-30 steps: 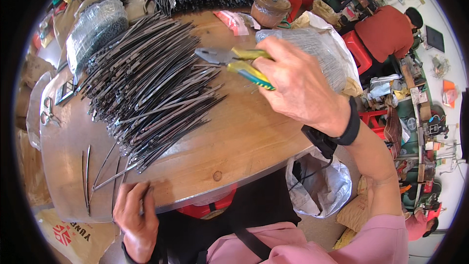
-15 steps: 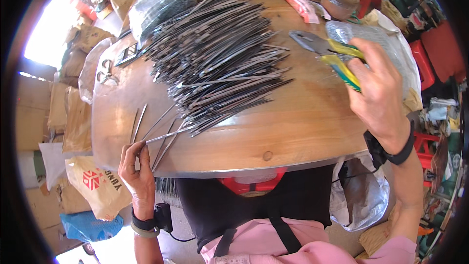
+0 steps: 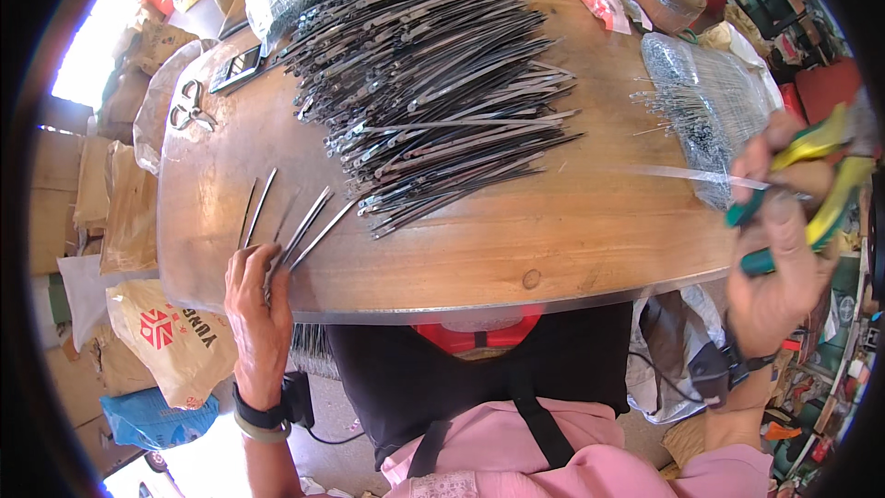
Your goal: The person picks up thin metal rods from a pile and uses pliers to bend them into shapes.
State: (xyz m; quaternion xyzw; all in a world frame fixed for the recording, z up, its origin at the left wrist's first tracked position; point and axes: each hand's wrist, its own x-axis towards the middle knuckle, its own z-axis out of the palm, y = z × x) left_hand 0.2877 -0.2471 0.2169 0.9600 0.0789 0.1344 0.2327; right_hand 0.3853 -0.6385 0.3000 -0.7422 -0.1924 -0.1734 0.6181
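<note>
L hand (image 3: 258, 300) is resting by near edge of table (image 3: 442, 263), fingers curling at loose strips (image 3: 309, 221); can't tell if pinching. Strips are slanting away & R, nearer L. R hand (image 3: 779, 281), well apart, is gripping pliers (image 3: 840, 198); blurred pale strip (image 3: 673, 172) is pointing L from it.

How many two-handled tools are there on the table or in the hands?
2: yellow-and-green pliers in the right hand, and small scissors near the left edge of the table. More may be hidden under the dark strips.
</note>
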